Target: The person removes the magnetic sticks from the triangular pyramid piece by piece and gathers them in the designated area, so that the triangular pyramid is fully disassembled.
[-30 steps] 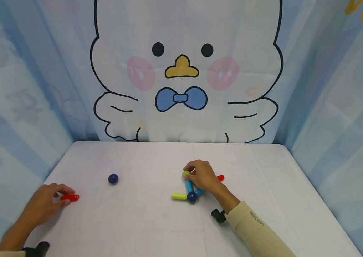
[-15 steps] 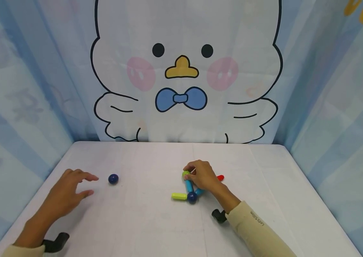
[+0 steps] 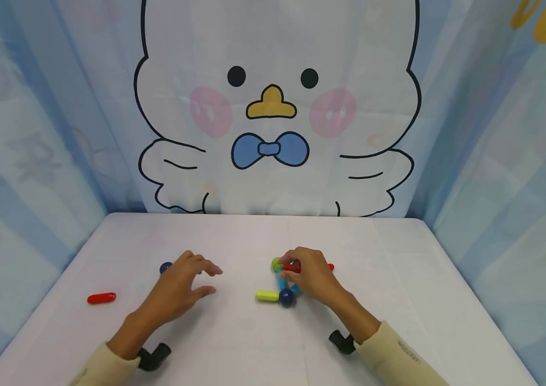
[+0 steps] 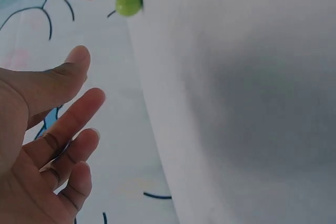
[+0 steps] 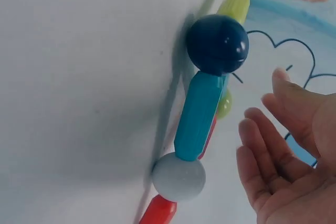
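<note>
Rod-and-ball assembly [image 3: 281, 282] looks light, stiff, smooth; grip its six-o'clock navy ball [image 3: 287, 297]; left hand [image 3: 175, 287], right hand [image 3: 315, 276]: fingers wide.

soft shadows on tabletop [image 4: 252, 103]; glints on blue ball [image 5: 217, 44]

Six rods were on one table [image 3: 374, 257]: three red rods [image 3: 101, 298], one left and two right, two blue rods [image 5: 198, 114] and one yellow-green rod [image 3: 267, 296]. Balls numbered four: two dark blue balls [image 3: 287, 297], one green ball [image 3: 275, 264], one whitish ball [image 5: 179, 177]. There were two hands, the left hand [image 3: 175, 284] and the right hand [image 3: 315, 276].
</note>
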`<state>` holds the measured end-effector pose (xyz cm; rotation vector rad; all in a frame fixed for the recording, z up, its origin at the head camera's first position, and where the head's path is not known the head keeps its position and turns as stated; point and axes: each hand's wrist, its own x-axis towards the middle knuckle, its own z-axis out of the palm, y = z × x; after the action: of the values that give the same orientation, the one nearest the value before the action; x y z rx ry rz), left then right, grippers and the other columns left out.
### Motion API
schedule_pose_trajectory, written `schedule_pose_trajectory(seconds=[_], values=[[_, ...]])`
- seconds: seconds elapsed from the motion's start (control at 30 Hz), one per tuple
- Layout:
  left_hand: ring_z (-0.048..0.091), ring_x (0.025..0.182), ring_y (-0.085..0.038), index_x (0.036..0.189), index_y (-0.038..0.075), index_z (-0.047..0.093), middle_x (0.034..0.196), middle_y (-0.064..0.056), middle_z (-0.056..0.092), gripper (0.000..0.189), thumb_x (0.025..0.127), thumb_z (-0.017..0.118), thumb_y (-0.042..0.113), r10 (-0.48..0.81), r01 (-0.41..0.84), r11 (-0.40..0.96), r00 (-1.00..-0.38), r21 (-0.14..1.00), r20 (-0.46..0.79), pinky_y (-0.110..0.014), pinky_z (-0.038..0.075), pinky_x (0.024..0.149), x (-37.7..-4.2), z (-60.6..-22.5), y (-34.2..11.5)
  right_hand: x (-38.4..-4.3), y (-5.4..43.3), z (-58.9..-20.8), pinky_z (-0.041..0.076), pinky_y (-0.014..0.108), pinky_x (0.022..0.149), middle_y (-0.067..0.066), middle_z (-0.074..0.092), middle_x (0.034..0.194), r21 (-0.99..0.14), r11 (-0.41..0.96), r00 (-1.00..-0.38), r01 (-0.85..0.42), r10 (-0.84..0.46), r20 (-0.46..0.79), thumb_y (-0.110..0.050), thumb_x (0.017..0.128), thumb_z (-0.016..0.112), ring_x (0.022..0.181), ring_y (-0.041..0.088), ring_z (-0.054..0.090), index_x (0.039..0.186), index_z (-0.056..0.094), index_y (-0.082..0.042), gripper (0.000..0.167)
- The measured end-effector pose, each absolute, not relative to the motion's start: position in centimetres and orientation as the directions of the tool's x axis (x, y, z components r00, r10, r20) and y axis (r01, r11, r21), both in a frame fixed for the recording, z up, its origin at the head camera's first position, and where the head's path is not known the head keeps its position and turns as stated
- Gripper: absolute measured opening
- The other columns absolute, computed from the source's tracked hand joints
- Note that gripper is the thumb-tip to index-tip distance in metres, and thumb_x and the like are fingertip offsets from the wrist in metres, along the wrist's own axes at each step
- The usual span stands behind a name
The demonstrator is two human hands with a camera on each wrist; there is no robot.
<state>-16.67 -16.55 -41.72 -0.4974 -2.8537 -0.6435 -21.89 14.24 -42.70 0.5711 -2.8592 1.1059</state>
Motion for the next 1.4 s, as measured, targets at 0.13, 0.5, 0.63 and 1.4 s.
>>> schedule_pose_trajectory(seconds=[0.13,0.5,0.63,1.4], values=[[0.059,0.103,-0.013,0.114,0.023,0.078,0.105,0.007,0.074,0.035,0.083,0.092,0.016,0.323,0.367,0.828,-0.930,0.424,0.175,-0.037,0.057,0.093,-17.2,-42.5,-13.7,-20.6,14.8,-42.9,0.060,0.033,0.084,0.003,0.076,0.103,-0.641,0.680,-0.925,-0.356,-0.355,0.137,-0.013,0.086,0.089,0.092,0.015,0.067,0.106,0.081,-0.011,0.023],[0.056,0.100,-0.011,0.115,0.018,0.078,0.105,0.005,0.076,0.031,0.087,0.089,0.021,0.507,0.516,0.723,-0.848,0.460,0.155,-0.037,0.056,0.092,-18.8,-44.6,-9.1,-19.5,15.4,-44.2,0.061,0.035,0.089,-0.003,0.073,0.101,-0.607,0.705,-0.913,-0.368,-0.398,0.090,-0.021,0.081,0.094,0.095,0.016,0.068,0.103,0.082,-0.017,0.026],[0.056,0.098,-0.010,0.112,0.019,0.079,0.100,0.007,0.074,0.027,0.087,0.089,0.020,0.522,0.523,0.728,-0.842,0.443,0.135,-0.036,0.056,0.090,-19.1,-45.0,-8.1,-19.4,15.4,-44.2,0.058,0.031,0.087,-0.004,0.074,0.099,-0.580,0.713,-0.905,-0.394,-0.410,0.110,-0.021,0.077,0.096,0.096,0.016,0.066,0.101,0.083,-0.017,0.028],[0.054,0.093,-0.009,0.102,0.019,0.082,0.099,0.010,0.074,0.022,0.087,0.085,0.003,0.535,0.516,0.711,-0.838,0.478,0.109,-0.030,0.052,0.086,-19.5,-45.3,-8.0,-19.6,14.9,-44.4,0.052,0.031,0.086,-0.007,0.076,0.096,-0.492,0.748,-0.891,-0.445,-0.423,0.164,-0.021,0.076,0.097,0.094,0.014,0.059,0.098,0.083,-0.016,0.027]])
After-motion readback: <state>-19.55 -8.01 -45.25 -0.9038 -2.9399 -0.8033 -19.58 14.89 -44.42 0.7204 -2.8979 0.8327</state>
